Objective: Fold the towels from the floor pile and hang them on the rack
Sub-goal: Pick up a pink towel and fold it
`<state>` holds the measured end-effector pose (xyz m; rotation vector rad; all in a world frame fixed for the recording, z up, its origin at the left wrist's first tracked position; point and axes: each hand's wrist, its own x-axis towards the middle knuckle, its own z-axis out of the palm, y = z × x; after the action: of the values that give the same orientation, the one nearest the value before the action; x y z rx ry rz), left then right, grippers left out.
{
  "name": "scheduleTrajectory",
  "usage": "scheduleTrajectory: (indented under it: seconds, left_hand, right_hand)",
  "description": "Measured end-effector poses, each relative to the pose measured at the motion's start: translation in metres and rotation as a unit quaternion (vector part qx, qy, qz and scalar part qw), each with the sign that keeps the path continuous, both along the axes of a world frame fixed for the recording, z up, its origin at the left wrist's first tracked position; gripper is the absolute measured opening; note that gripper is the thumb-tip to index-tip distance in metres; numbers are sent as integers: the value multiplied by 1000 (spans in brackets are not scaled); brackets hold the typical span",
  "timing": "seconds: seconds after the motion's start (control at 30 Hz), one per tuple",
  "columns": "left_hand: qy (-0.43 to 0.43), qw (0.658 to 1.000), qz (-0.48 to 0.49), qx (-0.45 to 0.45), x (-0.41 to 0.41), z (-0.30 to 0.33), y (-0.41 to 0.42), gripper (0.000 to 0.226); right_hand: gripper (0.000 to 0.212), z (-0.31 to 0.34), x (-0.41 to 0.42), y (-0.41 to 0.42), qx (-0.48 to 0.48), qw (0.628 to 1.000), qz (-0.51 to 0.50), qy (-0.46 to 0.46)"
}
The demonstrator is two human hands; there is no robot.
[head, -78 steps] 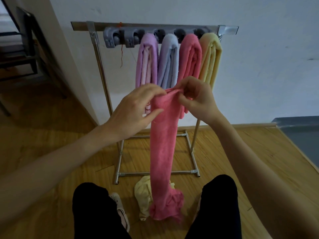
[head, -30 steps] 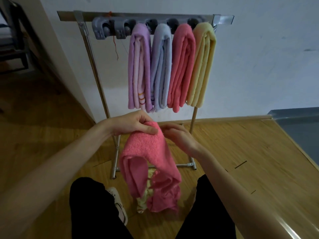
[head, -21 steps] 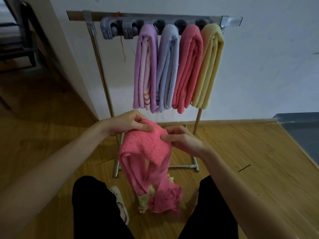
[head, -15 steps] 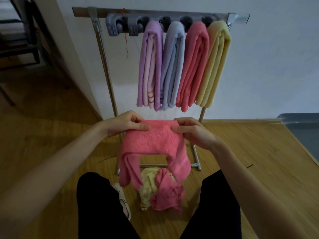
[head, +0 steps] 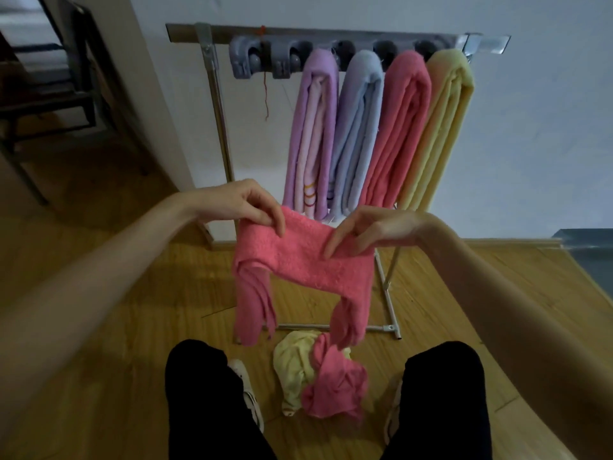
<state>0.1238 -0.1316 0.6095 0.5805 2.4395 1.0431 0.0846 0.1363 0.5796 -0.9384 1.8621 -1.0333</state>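
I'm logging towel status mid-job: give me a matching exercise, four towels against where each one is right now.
Things:
1. purple towel
2. yellow towel on the rack
3. pink towel in hand
4. pale yellow towel

Places:
A. crumpled on the floor between the feet
B. stretched between the left hand and right hand
C. hanging furthest right on the rack
D. hanging furthest left of the four hung towels

Pairs: 1-D, 2-C, 3-B, 4-A

pink towel [head: 300, 260]: stretched flat, ends drooping | rack [head: 331, 31]: four folded towels hung
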Motion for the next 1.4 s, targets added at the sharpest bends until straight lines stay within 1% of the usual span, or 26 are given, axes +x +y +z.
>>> scheduleTrajectory:
  seconds: [0.07, 0.17, 0.23, 0.27, 0.33, 0.4, 0.47, 0.53, 0.6, 0.67, 0.73, 0.77, 0.8, 0.87, 0.93, 1.0, 1.07, 1.13, 1.17, 1.3, 1.4]
  left_hand:
    - [22, 997, -27, -68, -9, 14, -5, 22]
    - [71, 984, -58, -152, -23, 32, -20, 25]
    - [115, 971, -40, -205, -31, 43, -30, 29]
    - [152, 962, -17, -227, -36, 49, -33, 30]
    - [257, 934, 41, -246, -45, 59, -35, 34]
    - [364, 899, 95, -224, -55, 71, -35, 37]
    - [445, 862, 131, -205, -64, 81, -36, 40]
    - [501, 828, 146, -206, -75, 90, -39, 43]
    - [532, 801, 163, -220, -90, 98, -44, 48]
    - [548, 784, 186, -225, -103, 103, -48, 52]
    - [557, 772, 209, -223, -114, 107, -47, 55]
    - [559, 767, 220, -226, -118, 108, -45, 53]
    - [561, 760, 233, -233, -121, 108, -43, 49]
    - [566, 746, 250, -244, -128, 106, -39, 41]
    - [574, 736, 265, -244, -135, 105, -35, 39]
    - [576, 730, 276, -242, -146, 103, -32, 34]
    - [580, 729, 275, -238, -157, 98, -31, 29]
    - [589, 728, 270, -226, -166, 88, -31, 30]
    - [592, 729, 266, -217, -169, 81, -32, 32]
    - [605, 730, 244, -206, -182, 52, -36, 39]
    - [604, 736, 228, -204, -186, 35, -37, 40]
  right_hand:
    - [35, 19, -6, -13, 63, 994, 2, 88]
    - [38, 54, -6, -25, 121, 968, -37, 216]
    - [36, 74, -8, -33, 114, 954, -71, 268]
    - [37, 81, -10, -38, 91, 949, -89, 289]
    - [39, 91, -19, -53, 45, 929, -130, 343]
    - [41, 94, -36, -68, 18, 895, -175, 411]
    - [42, 97, -52, -83, 1, 842, -230, 487]
    - [38, 105, -68, -98, -27, 796, -275, 539]
    - [35, 114, -84, -111, -17, 763, -289, 578]
    - [39, 121, -98, -123, 25, 747, -299, 593]
    - [43, 125, -104, -134, 54, 742, -329, 582]
    - [41, 125, -106, -140, 59, 736, -349, 577]
    - [37, 124, -108, -145, 66, 725, -368, 578]
    - [33, 121, -107, -155, 94, 691, -396, 598]
    - [39, 116, -108, -163, 118, 669, -408, 610]
    - [50, 110, -108, -169, 129, 672, -415, 600]
    - [58, 102, -113, -175, 118, 693, -419, 575]
    - [62, 95, -118, -179, 110, 715, -423, 546]
    - [62, 90, -121, -180, 108, 720, -426, 537]
    - [61, 72, -131, -179, 92, 720, -443, 525]
    - [57, 54, -134, -175, 85, 712, -446, 536]
